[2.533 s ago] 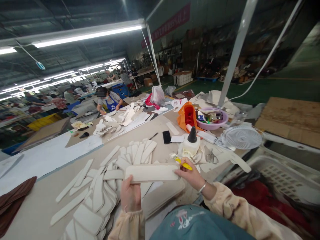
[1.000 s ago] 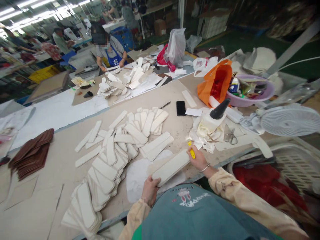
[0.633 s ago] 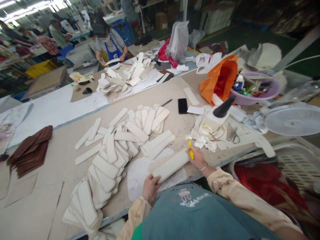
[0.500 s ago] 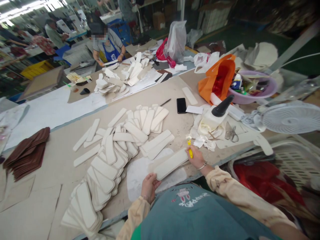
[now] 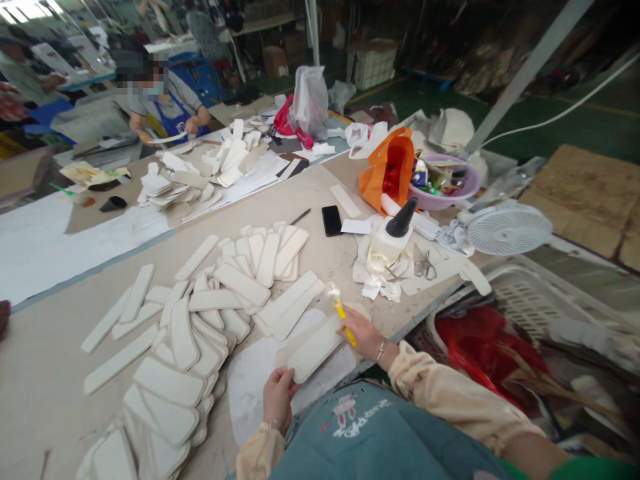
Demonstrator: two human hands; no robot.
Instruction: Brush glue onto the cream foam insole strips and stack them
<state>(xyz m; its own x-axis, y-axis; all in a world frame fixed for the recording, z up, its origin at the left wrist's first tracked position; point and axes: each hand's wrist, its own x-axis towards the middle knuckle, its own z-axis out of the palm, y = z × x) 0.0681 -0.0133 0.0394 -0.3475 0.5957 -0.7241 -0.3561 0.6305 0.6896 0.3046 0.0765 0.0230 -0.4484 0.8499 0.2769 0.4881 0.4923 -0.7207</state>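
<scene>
My left hand pinches the near left end of a long cream strip with rounded corners. The strip lies above a white paper sheet at the table's near edge. Closed around a yellow-handled brush is my right hand, over the strip's right end. White paste covers the brush's tip, which points away from me. Two similar strips rest just beyond, and a large fanned pile of strips spreads to the left.
A white glue bottle with a black nozzle stands on crumpled paper at the right, near a phone. Behind are an orange bag, a purple basin and a white fan. A co-worker handles a strip across the table.
My view has swung to the right, so the scene sits further left. Both hands keep hold of the strip and the brush; the brush now tilts more over the strip's right end.
</scene>
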